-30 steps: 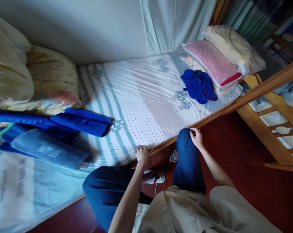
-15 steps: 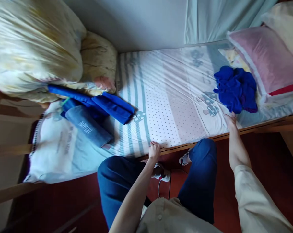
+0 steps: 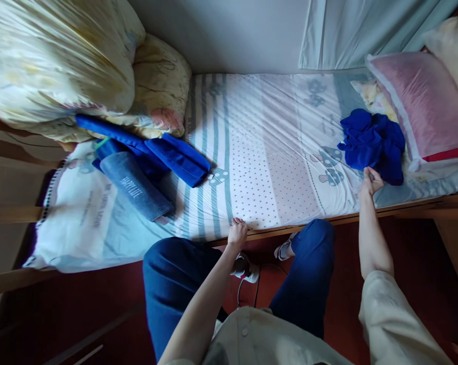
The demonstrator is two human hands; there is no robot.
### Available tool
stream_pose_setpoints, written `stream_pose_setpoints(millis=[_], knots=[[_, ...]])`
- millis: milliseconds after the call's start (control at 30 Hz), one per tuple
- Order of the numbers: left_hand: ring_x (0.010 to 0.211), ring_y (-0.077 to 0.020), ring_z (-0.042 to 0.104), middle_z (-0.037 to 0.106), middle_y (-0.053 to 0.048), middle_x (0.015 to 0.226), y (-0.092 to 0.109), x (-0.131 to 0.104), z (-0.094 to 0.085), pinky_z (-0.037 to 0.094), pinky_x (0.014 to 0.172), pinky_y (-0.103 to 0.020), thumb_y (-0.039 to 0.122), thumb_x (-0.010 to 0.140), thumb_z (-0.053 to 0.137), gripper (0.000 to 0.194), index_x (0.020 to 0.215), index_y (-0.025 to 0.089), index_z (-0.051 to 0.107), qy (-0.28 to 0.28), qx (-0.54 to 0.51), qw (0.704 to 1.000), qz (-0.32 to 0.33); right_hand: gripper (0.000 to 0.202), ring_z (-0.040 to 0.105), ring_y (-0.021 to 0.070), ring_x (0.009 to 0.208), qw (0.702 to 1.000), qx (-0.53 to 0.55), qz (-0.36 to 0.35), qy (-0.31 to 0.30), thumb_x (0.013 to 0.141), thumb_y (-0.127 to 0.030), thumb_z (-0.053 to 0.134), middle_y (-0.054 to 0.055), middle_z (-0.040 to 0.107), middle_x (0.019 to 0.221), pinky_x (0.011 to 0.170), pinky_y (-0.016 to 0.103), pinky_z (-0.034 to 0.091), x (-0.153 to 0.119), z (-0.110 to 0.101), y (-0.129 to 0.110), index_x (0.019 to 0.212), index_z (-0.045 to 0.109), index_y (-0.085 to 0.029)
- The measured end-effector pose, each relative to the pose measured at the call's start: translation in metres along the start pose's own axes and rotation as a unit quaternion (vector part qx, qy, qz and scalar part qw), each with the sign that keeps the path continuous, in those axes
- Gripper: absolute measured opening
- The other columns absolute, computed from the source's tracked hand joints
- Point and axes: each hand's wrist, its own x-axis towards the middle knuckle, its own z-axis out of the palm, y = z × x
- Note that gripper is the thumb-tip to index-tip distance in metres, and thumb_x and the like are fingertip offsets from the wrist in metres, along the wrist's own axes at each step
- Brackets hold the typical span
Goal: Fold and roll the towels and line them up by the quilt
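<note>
My left hand (image 3: 238,232) is closed at the near edge of the bed, its curled fingers on the patterned bed sheet (image 3: 247,167). At the right, my right hand (image 3: 371,181) has thumb and fingers pinched together on the near edge of a crumpled bright blue garment (image 3: 371,139), which lies bunched on the sheet. Over on the left lie some folded blue clothes (image 3: 183,159). A rolled grey-blue towel (image 3: 136,185) with pale lettering rests against them.
Big pale-yellow bedding bundles (image 3: 62,56) rise at the left end. A pink pillow (image 3: 422,101) leans at the right end, beside a yellow-and-white cat-like shape (image 3: 369,94). The wooden bed rail (image 3: 343,217) runs along the front. A light curtain (image 3: 339,35) hangs behind.
My right hand has come up from the sheet's edge onto the blue garment and its fingers have closed. My left hand stays at the bed edge. The view has shifted slightly.
</note>
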Motion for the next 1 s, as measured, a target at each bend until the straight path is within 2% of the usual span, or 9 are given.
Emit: stream_pose_setpoints(millis=[133, 233, 333, 433, 533, 633, 700, 800, 1000], knots=[[0.126, -0.0449, 0.062, 0.066, -0.036, 0.125, 0.006, -0.001, -0.016, 0.061, 0.087, -0.051, 0.005, 0.092, 0.044, 0.041, 0.122, -0.003, 0.071, -0.003, -0.037, 0.999, 0.004, 0.025, 0.07, 0.0198, 0.08, 0.993, -0.009, -0.055, -0.101, 0.079, -0.038, 0.08, 0.008, 0.075, 0.083, 0.078, 0.035, 0.058, -0.064, -0.009, -0.045, 0.082, 0.076, -0.014], [0.118, -0.0399, 0.066, 0.071, -0.03, 0.114, 0.01, -0.001, -0.037, 0.059, 0.092, -0.049, 0.007, 0.092, 0.049, 0.03, 0.106, 0.003, 0.076, -0.011, -0.058, 0.998, 0.012, 0.025, 0.07, 0.0209, 0.082, 0.957, -0.001, -0.134, -0.257, 0.083, -0.039, 0.073, 0.01, 0.075, 0.085, 0.067, 0.03, 0.055, -0.136, -0.028, -0.068, 0.078, 0.078, -0.015], [0.122, -0.0382, 0.065, 0.069, -0.029, 0.122, 0.007, -0.012, -0.048, 0.058, 0.098, -0.046, 0.013, 0.09, 0.059, 0.028, 0.112, 0.003, 0.073, -0.003, -0.076, 0.997, 0.009, 0.023, 0.071, 0.0202, 0.083, 0.923, 0.004, -0.162, -0.348, 0.089, -0.036, 0.067, 0.01, 0.076, 0.09, 0.069, 0.03, 0.056, -0.22, -0.055, -0.078, 0.08, 0.08, -0.019], [0.132, -0.0333, 0.061, 0.066, -0.022, 0.137, -0.002, -0.048, -0.031, 0.055, 0.108, -0.044, 0.022, 0.09, 0.063, 0.04, 0.128, 0.01, 0.068, 0.052, -0.184, 0.981, 0.043, 0.023, 0.073, 0.0205, 0.086, 0.906, 0.02, -0.122, -0.405, 0.093, -0.034, 0.067, 0.009, 0.077, 0.09, 0.078, 0.032, 0.059, -0.307, -0.083, -0.081, 0.081, 0.082, -0.021], [0.124, -0.0261, 0.068, 0.072, -0.013, 0.132, -0.003, -0.109, 0.009, 0.054, 0.11, -0.042, 0.028, 0.095, 0.054, 0.04, 0.132, 0.018, 0.065, 0.081, -0.357, 0.928, 0.066, 0.024, 0.073, 0.0195, 0.082, 0.878, 0.052, -0.076, -0.47, 0.094, -0.038, 0.071, 0.008, 0.078, 0.087, 0.075, 0.03, 0.059, -0.385, -0.101, -0.084, 0.081, 0.083, -0.022], [0.12, -0.0266, 0.071, 0.072, -0.014, 0.133, 0.005, -0.17, 0.039, 0.058, 0.106, -0.043, 0.032, 0.09, 0.06, 0.051, 0.139, 0.016, 0.059, 0.102, -0.457, 0.88, 0.079, 0.028, 0.072, 0.0188, 0.077, 0.855, 0.072, -0.038, -0.512, 0.093, -0.045, 0.073, 0.007, 0.077, 0.082, 0.069, 0.028, 0.058, -0.445, -0.108, -0.091, 0.08, 0.084, -0.023], [0.132, -0.0273, 0.065, 0.066, -0.017, 0.143, 0.011, -0.197, 0.039, 0.055, 0.111, -0.043, 0.026, 0.085, 0.063, 0.063, 0.145, 0.015, 0.053, 0.159, -0.485, 0.854, 0.107, 0.029, 0.072, 0.02, 0.076, 0.826, 0.084, -0.034, -0.556, 0.091, -0.048, 0.076, 0.006, 0.075, 0.075, 0.072, 0.031, 0.06, -0.47, -0.111, -0.099, 0.077, 0.084, -0.024], [0.137, -0.0253, 0.061, 0.063, -0.017, 0.147, 0.013, -0.214, 0.013, 0.051, 0.116, -0.042, 0.015, 0.079, 0.059, 0.067, 0.146, 0.015, 0.054, 0.205, -0.491, 0.836, 0.135, 0.031, 0.073, 0.0217, 0.08, 0.787, 0.098, -0.062, -0.606, 0.094, -0.047, 0.073, 0.005, 0.075, 0.076, 0.083, 0.036, 0.061, -0.483, -0.115, -0.113, 0.075, 0.083, -0.025], [0.11, -0.02, 0.073, 0.077, -0.009, 0.115, 0.007, -0.229, -0.037, 0.06, 0.101, -0.035, 0.01, 0.079, 0.049, 0.044, 0.117, 0.018, 0.071, 0.256, -0.475, 0.826, 0.164, 0.023, 0.074, 0.0211, 0.09, 0.786, 0.077, -0.145, -0.596, 0.1, -0.036, 0.067, 0.005, 0.079, 0.091, 0.096, 0.039, 0.056, -0.468, -0.124, -0.145, 0.085, 0.081, -0.025]])
